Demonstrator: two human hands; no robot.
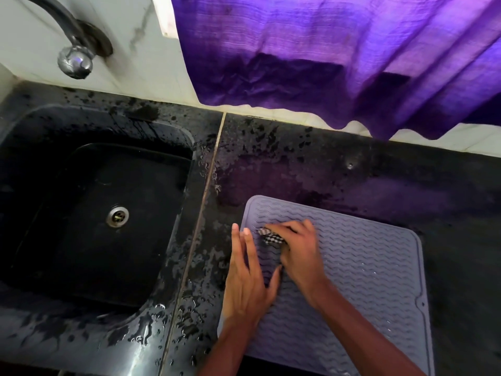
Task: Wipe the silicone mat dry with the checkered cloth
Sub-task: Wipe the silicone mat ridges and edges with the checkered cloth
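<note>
Black stone forms the table (325, 169), wet with scattered drops and smears, most thickly along the seam beside the sink and near the back wall. Purple curtain cloth (325, 50) hangs over the white tiled wall (135, 50) at the far side, its wavy hem ending just above the table. To the left, a dark sink (89, 253) is set into the stone. The grey-lilac silicone mat (366, 267), ribbed with zigzag lines, lies flat on the table to the right of the sink, near the front edge, with a few glints of water on its right half. The left hand (248, 280) rests flat on the mat's left border, fingers straight and close together, holding it down. The right hand (298, 251) sits just beside it on the mat's upper left part, fingers curled round the checkered cloth (272, 238), which is bunched small and pressed against the ribs, with only a black-and-white corner showing past the fingers. A curved metal tap (74, 58) comes out of the wall above the sink. At the bottom of the basin is a round metal drain (117, 216).
</note>
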